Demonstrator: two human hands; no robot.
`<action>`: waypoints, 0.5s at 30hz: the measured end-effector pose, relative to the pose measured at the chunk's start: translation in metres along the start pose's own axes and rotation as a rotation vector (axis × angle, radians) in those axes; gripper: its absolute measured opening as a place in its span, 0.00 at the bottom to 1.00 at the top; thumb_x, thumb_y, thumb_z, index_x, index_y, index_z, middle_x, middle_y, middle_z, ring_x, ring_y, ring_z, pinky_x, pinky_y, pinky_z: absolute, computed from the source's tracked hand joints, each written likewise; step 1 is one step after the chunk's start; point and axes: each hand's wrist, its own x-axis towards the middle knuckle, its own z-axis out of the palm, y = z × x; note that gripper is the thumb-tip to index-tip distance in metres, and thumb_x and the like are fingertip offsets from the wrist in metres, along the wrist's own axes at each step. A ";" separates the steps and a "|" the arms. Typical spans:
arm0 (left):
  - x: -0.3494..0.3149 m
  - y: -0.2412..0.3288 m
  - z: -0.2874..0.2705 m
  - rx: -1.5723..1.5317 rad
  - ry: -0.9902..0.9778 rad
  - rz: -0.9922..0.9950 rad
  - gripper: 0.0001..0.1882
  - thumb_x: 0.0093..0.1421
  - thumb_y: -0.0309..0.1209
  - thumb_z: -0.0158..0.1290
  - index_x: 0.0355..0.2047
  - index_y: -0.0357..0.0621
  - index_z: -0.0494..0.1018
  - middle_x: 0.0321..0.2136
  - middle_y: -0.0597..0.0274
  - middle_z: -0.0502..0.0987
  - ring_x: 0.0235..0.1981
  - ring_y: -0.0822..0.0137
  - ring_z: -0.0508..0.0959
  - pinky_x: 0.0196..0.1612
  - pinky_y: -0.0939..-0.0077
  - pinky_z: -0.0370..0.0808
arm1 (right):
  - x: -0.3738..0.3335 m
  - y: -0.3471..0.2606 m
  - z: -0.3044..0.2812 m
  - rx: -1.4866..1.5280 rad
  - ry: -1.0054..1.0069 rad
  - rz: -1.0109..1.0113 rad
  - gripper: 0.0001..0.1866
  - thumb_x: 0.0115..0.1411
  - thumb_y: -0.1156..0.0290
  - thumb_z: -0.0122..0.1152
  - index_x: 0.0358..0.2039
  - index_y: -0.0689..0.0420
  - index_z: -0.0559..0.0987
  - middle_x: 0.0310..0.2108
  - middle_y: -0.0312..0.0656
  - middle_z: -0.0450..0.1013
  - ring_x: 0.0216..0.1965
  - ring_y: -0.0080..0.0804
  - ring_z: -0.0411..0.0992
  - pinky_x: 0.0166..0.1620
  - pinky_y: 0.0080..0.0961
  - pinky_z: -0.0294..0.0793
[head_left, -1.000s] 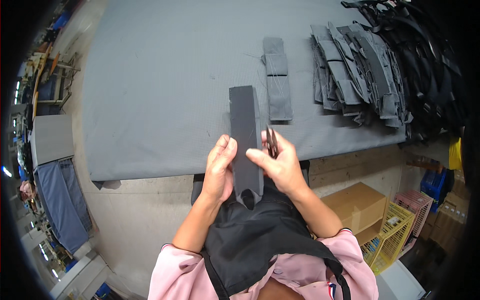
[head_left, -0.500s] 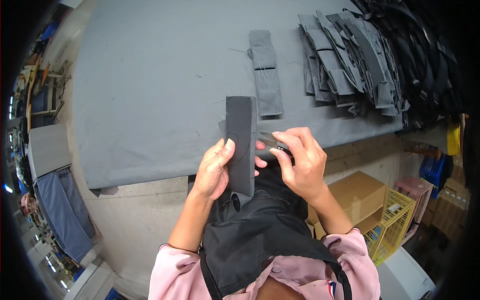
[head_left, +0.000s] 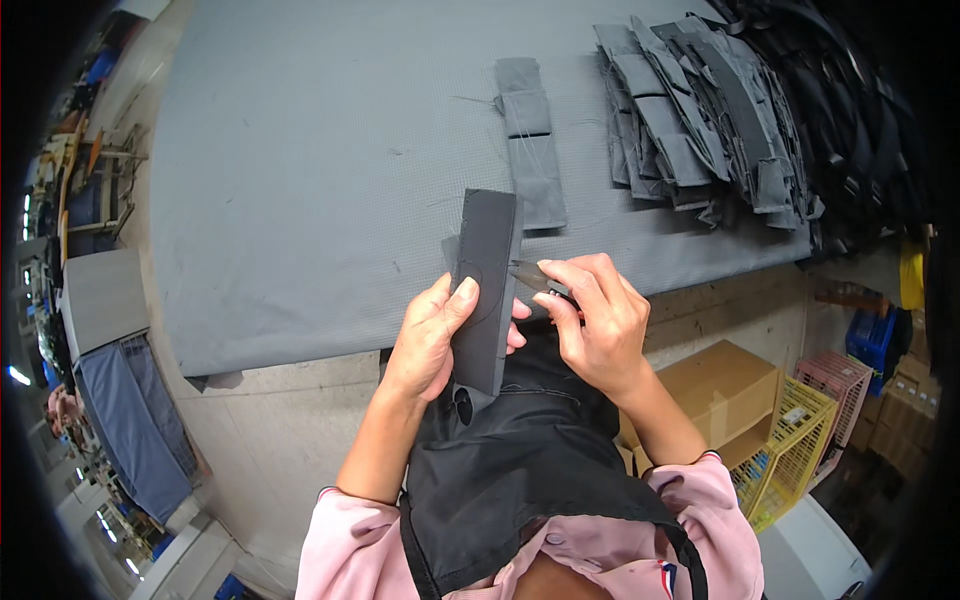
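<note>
My left hand [head_left: 433, 338] grips a dark grey fabric strip [head_left: 487, 240], thumb on its face and fingertips showing past its right edge. The strip stands nearly upright, leaning a little right at the top, and a loose thread curls over it beside my thumb. In my right hand [head_left: 607, 325] is a pair of small thread snips [head_left: 530, 272], pinched between thumb and fingers. The blade tips are at the strip's right edge; whether a thread lies between them is too small to tell. Beyond, a similar grey strip [head_left: 535, 165] with loose threads lies on the table.
A grey cloth covers the table [head_left: 300, 200]. A pile of grey fabric strips [head_left: 690, 120] lies at the far right, beside a heap of black straps [head_left: 850, 120]. Below the table's right side stand a cardboard box [head_left: 715, 390] and a yellow crate [head_left: 795, 450].
The strip's top has tilted to the right. The snips have moved slightly left, and their blades now look closed together at the strip's edge.
</note>
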 end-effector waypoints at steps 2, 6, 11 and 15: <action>0.001 0.000 -0.002 0.013 -0.018 0.006 0.18 0.65 0.42 0.44 0.41 0.36 0.66 0.32 0.50 0.77 0.27 0.64 0.79 0.31 0.73 0.77 | -0.001 0.000 0.000 0.016 -0.013 0.048 0.14 0.44 0.75 0.65 0.34 0.56 0.77 0.26 0.37 0.71 0.20 0.31 0.68 0.23 0.25 0.64; 0.000 0.000 -0.004 0.003 -0.032 0.013 0.18 0.65 0.42 0.44 0.40 0.37 0.66 0.31 0.51 0.77 0.26 0.64 0.79 0.31 0.73 0.77 | -0.002 0.002 0.001 -0.010 -0.019 0.003 0.14 0.44 0.75 0.66 0.34 0.56 0.77 0.26 0.37 0.71 0.19 0.32 0.68 0.23 0.24 0.65; -0.001 -0.002 -0.007 0.002 -0.028 -0.003 0.17 0.64 0.41 0.47 0.40 0.37 0.66 0.31 0.51 0.77 0.26 0.65 0.79 0.31 0.73 0.77 | -0.007 -0.002 0.002 0.122 0.071 0.096 0.12 0.45 0.77 0.65 0.32 0.58 0.77 0.24 0.38 0.70 0.21 0.32 0.70 0.24 0.25 0.68; -0.002 0.000 -0.005 -0.023 -0.022 -0.018 0.16 0.62 0.37 0.49 0.41 0.36 0.66 0.32 0.51 0.77 0.27 0.65 0.79 0.31 0.73 0.77 | -0.005 -0.001 0.002 0.162 -0.058 0.147 0.11 0.45 0.78 0.65 0.32 0.59 0.77 0.23 0.39 0.70 0.21 0.32 0.70 0.24 0.25 0.68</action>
